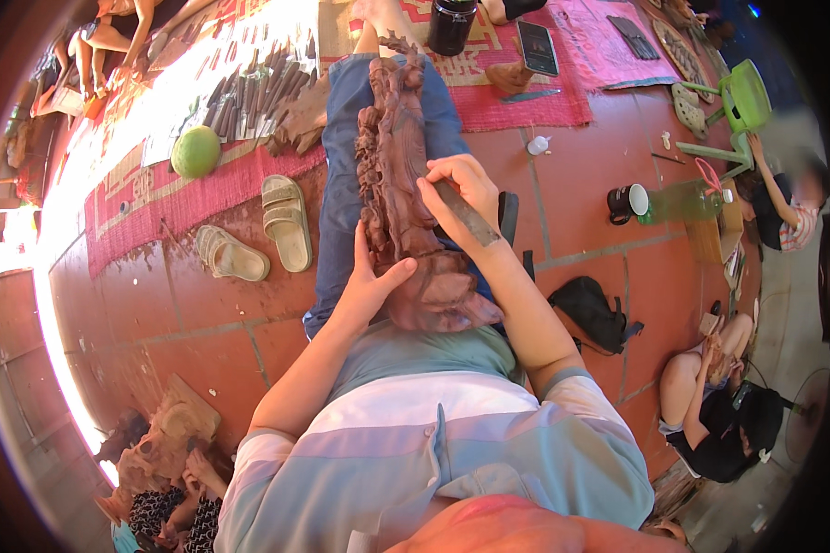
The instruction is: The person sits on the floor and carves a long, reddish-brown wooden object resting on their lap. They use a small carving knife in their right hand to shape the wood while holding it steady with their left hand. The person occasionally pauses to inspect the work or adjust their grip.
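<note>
A tall brown carved wooden statue [398,157] lies lengthwise along my lap, its broad base toward my belly and its thin branching top between my knees. Low on the statue, my left hand [374,276] grips it, with the fingers along its left side and the thumb across the front. My right hand [463,192] is closed round a flat carving chisel [466,217], whose long shank runs back over my wrist. The fingertips of that hand are at the statue's right side, about mid-height. They hide the chisel's working end, so contact with the wood cannot be seen.
Rows of carving tools [263,97] lie on a mat ahead left, near a green round fruit [195,152] and tan sandals [286,223]. To the right are a phone [537,48], a mug [627,203], a green bottle [678,205] and a black bag [592,313]. Other people sit around the edges.
</note>
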The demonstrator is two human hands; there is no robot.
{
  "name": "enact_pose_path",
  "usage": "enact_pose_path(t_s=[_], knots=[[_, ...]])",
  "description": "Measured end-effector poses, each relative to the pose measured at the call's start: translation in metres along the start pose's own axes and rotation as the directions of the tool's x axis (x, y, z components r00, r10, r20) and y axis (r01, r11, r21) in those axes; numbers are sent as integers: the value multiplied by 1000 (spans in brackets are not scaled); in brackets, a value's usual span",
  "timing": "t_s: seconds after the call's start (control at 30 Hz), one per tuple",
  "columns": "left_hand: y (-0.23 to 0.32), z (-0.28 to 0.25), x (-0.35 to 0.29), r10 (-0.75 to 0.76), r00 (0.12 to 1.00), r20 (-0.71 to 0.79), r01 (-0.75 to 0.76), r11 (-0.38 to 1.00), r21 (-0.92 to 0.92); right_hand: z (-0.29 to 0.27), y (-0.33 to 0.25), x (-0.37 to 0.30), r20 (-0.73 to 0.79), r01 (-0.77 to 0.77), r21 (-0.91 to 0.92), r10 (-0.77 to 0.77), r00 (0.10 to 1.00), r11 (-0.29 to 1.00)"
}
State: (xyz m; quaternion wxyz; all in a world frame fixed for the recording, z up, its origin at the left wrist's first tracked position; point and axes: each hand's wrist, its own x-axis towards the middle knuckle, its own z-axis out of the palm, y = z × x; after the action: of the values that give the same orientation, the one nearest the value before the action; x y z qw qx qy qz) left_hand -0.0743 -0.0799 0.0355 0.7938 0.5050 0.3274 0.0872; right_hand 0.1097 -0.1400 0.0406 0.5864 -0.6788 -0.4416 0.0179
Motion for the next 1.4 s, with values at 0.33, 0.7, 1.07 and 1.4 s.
enact_pose_path(t_s=[0.33, 0.7, 1.07, 1.4], knots=[[-8, -3, 1, 53, 998, -20, -52, 997, 59, 13, 13, 14, 4, 60, -65, -60, 998, 996], [-5, -5, -3, 26, 999, 25, -26, 1000, 0, 9, 6, 18, 22, 179, -115, -178, 984, 977], [-12, -6, 0, 64, 998, 29, -64, 998, 16, 3, -7, 10, 139, 165, -156, -144, 980, 974], [-4, -1, -2, 49, 999, 20, -49, 999, 1, 10, -14, 3, 125, 130, -185, -107, 986, 974]])
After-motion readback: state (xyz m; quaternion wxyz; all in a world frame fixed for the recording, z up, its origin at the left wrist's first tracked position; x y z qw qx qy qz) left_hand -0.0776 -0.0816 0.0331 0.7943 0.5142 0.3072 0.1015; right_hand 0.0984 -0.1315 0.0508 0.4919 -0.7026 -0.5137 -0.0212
